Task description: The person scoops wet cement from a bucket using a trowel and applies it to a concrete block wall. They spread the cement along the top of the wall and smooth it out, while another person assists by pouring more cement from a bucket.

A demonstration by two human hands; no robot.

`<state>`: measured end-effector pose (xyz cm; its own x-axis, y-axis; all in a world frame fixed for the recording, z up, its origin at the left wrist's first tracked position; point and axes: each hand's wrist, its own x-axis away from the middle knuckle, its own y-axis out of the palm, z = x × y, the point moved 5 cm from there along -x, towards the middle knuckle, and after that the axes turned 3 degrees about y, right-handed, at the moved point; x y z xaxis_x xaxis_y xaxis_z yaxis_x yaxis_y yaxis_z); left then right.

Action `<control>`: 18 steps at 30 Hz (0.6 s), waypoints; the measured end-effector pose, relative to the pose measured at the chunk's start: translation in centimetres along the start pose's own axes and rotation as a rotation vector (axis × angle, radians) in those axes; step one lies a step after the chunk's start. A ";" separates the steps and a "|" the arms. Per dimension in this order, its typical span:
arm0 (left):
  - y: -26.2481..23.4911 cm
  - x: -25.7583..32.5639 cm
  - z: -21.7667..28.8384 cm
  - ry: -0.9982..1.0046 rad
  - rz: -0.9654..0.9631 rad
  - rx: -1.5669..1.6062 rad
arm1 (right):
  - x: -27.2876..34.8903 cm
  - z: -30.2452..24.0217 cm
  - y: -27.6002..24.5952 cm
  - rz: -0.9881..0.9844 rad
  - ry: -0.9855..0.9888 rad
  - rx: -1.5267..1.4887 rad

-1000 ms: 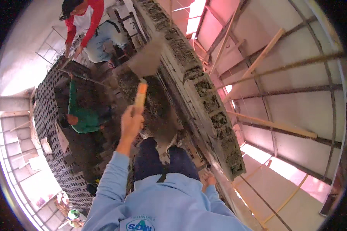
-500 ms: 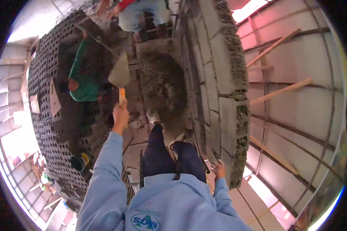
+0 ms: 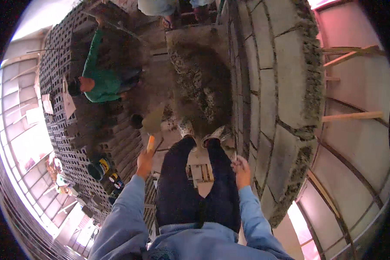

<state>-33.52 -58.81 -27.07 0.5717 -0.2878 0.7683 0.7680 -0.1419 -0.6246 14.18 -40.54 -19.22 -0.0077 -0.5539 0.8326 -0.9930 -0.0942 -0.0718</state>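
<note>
My left hand [image 3: 144, 164] is closed round the yellow-orange handle of a trowel [image 3: 153, 121], whose broad pale blade points away from me over the ground. My right hand [image 3: 241, 169] is beside my right thigh, close to the block wall [image 3: 286, 104]. Its fingers are curled in; whatever small thing they may hold is not clear. Just beyond my spotted shoes a heap of wet grey mortar [image 3: 199, 82] lies on a flat board [image 3: 184, 37].
A person in a green top [image 3: 104, 86] bends at the left, one arm stretched out along a long thin tool. Stacked hollow blocks [image 3: 56, 73] fill the left side. Another person's legs [image 3: 160, 8] stand at the far end. Wooden braces [image 3: 353, 116] lean at the right.
My left hand has brought the trowel lower and nearer, its blade now darker and tilted. My right hand has moved off the wall's edge towards my thigh. The person in green has straightened an arm outward.
</note>
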 end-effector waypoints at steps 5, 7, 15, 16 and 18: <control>6.1 -11.9 6.8 -0.134 -0.064 0.282 | -11.5 0.1 9.1 -0.191 -0.023 -0.124; 8.8 -18.2 10.3 -0.138 -0.075 0.396 | -16.2 1.6 12.3 -0.252 -0.034 -0.180; 13.3 -38.3 30.6 0.035 -0.012 0.502 | -25.2 5.9 18.0 -0.301 0.064 -0.050; 14.0 -39.1 33.1 0.067 -0.005 0.489 | -25.3 4.2 18.5 -0.323 0.049 -0.034; 12.8 -43.3 33.1 0.268 0.076 0.339 | -25.0 2.8 19.4 -0.378 0.035 -0.014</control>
<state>-38.88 -16.81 -63.73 0.5698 -0.5270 0.6305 0.8033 0.1953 -0.5627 -4.58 -30.81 -42.97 0.3555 -0.4536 0.8172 -0.9281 -0.2746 0.2514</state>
